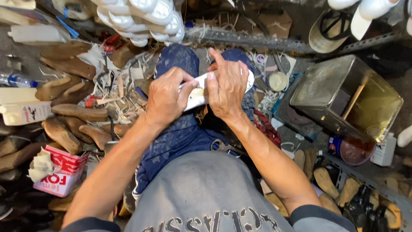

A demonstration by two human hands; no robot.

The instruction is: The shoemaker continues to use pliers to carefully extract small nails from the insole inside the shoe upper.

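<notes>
The floor (pixel 296 141) is littered with pale scraps (pixel 124 92). Brown wooden lasts (pixel 64 116) lie in a heap at the left, near a red-and-white box (pixel 60 172). At the right stand a square metal tin (pixel 347 96) and a round can (pixel 352 148), with more lasts (pixel 326 182) just below.

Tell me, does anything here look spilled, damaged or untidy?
Yes. Pale offcut strips lie scattered on the floor beside the wooden shoe lasts, left of both hands, which hold a white shoe sole. Nothing looks spilled.
</notes>
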